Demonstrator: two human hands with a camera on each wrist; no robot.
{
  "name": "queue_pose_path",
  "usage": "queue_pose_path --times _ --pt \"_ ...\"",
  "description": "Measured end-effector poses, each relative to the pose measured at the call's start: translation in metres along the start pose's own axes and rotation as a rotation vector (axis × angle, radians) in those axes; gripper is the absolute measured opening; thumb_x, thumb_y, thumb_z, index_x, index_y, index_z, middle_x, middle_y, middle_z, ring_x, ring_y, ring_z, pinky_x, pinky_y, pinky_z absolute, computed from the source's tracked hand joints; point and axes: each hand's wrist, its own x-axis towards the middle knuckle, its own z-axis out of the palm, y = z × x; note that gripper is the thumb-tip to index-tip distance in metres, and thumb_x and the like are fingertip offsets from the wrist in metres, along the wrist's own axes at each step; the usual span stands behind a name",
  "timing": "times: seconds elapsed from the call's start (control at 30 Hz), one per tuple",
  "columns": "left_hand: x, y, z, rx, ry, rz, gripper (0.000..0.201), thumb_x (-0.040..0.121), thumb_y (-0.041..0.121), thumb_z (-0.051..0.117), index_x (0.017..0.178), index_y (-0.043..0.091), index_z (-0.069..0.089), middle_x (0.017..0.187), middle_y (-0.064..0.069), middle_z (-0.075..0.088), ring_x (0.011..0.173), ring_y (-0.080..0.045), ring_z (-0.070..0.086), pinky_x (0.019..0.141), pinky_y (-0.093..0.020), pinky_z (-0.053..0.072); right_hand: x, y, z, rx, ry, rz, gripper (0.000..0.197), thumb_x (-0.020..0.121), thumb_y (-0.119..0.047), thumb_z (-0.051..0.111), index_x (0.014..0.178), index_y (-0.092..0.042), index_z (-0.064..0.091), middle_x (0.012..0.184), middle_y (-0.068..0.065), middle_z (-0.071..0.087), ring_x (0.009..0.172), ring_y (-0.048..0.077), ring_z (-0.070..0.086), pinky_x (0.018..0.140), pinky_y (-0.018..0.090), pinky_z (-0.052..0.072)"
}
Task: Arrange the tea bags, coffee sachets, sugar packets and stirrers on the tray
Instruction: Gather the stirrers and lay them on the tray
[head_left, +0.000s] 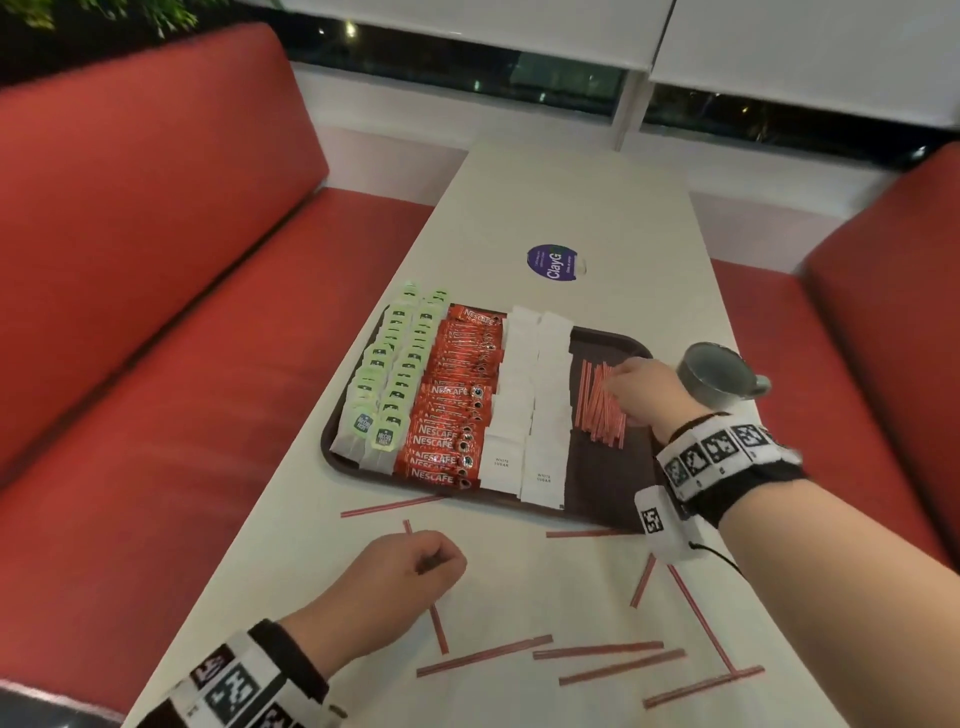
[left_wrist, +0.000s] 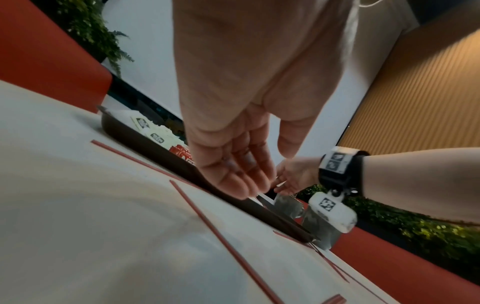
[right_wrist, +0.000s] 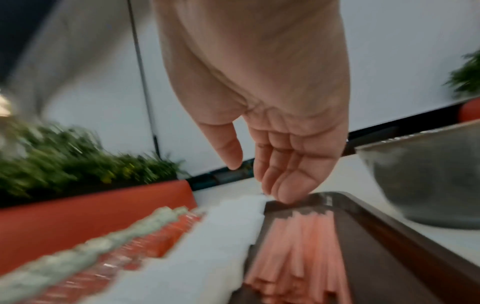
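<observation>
Right grip (head_left: 641, 388) open, touching tray stirrers (head_left: 602, 405)

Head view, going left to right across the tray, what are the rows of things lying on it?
Tea bags → Nescafe coffee sachets → white sugar packets → red stirrers, with the right hand over the stirrers.

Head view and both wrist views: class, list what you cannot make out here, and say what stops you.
- Grey metal cup: contents unreadable, head view, tilted and dim.
- Red plastic stirrers on the dark brown tray: count lost, right wrist view, motion blur.
- White paper sugar packets: far print too small, head view.
- Left hand: grip hidden by curled fingers, head view.
</observation>
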Motion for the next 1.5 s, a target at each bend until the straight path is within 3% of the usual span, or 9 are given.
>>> queue_pose_path --times 0.1,0.2,0.3,0.67,0.87,1.03,1.17,1.33,1.5 --pt "0.003 -0.013 -0.007 0.193 0.123 0.055 0.014 0.095 0.031 0.05 0.101 0.036 0.062 0.105 0.019 0.061 0.096 0.001 0.053 0.082 -0.01 0.04 -0.063 0.011 -0.004 0.115 0.01 -0.103 0.015 0.093 -0.017 0.05 0.096 -0.012 0.063 0.091 0.003 0.065 0.085 0.021 0.062 0.076 0.037 0.054" --pt "0.012 -0.025 -0.017 0.368 0.285 0.081 0.026 0.095 0.031 0.05 0.118 0.029 0.062 0.12 0.012 0.059 0.113 -0.007 0.048 0.099 -0.022 0.037 -0.11 0.052 -0.001 -0.087 -0.088 -0.079 0.019 0.094 -0.019 0.048 0.092 -0.016 0.067 0.09 -0.002 0.066 0.085 0.017 0.06 0.07 0.028 0.046" --pt "0.024 -0.03 -0.023 0.464 0.363 0.081 0.03 0.094 0.026 0.051 0.122 0.022 0.06 0.121 0.004 0.06 0.116 -0.017 0.05 0.1 -0.029 0.042 -0.13 0.1 0.02 -0.375 -0.126 -0.012 0.027 0.095 -0.018 0.04 0.097 -0.014 0.067 0.1 0.001 0.066 0.09 0.019 0.06 0.077 0.029 0.049" --pt "0.026 -0.023 0.009 0.726 0.168 0.005 0.036 0.094 0.03 0.048 0.128 0.02 0.054 0.127 0.002 0.052 0.118 -0.017 0.048 0.101 -0.027 0.041 -0.159 0.111 0.082 -0.453 -0.099 -0.174 0.041 0.095 -0.014 0.036 0.136 -0.016 0.039 0.12 0.005 0.044 0.105 0.024 0.043 0.079 0.031 0.04" --pt "0.019 -0.007 0.03 0.721 0.108 0.068 0.044 0.095 0.036 0.048 0.136 0.02 0.047 0.142 0.002 0.04 0.131 -0.019 0.035 0.108 -0.031 0.036 -0.166 0.093 0.078 -0.489 -0.134 -0.291 0.034 0.092 -0.011 0.039 0.124 -0.014 0.05 0.123 0.006 0.045 0.106 0.026 0.045 0.084 0.035 0.044" --pt "0.026 -0.016 0.009 0.74 0.168 -0.116 0.07 0.094 0.04 0.047 0.149 0.01 0.016 0.152 -0.008 0.027 0.138 -0.028 0.027 0.113 -0.037 0.03 -0.159 0.085 0.076 -0.661 -0.136 -0.329 0.05 0.09 -0.009 0.037 0.14 -0.01 0.033 0.135 0.008 0.038 0.115 0.029 0.041 0.088 0.038 0.039" --pt "0.025 -0.017 0.003 0.769 0.091 -0.169 0.061 0.094 0.041 0.045 0.144 0.01 0.028 0.14 -0.008 0.037 0.128 -0.029 0.04 0.107 -0.037 0.038 -0.162 0.085 0.081 -0.675 -0.114 -0.369 0.039 0.092 -0.012 0.034 0.131 -0.011 0.043 0.131 0.008 0.04 0.115 0.028 0.039 0.092 0.039 0.036" --pt "0.009 -0.011 0.019 0.733 0.029 -0.103 0.053 0.095 0.046 0.042 0.136 0.013 0.044 0.129 -0.004 0.043 0.119 -0.022 0.045 0.099 -0.032 0.043 -0.151 0.091 0.085 -0.567 -0.107 -0.481 0.039 0.099 -0.031 0.033 0.135 -0.017 0.04 0.146 0.002 0.037 0.131 0.023 0.034 0.104 0.04 0.028" --pt "-0.014 0.001 0.042 0.658 -0.011 -0.07 0.083 0.077 0.071 0.052 0.139 0.017 0.038 0.132 0.001 0.041 0.121 -0.018 0.04 0.098 -0.031 0.042 -0.156 0.093 0.079 -0.594 -0.192 -0.482 0.069 0.093 -0.062 0.034 0.146 -0.019 0.028 0.142 -0.001 0.038 0.129 0.023 0.035 0.108 0.042 0.022"
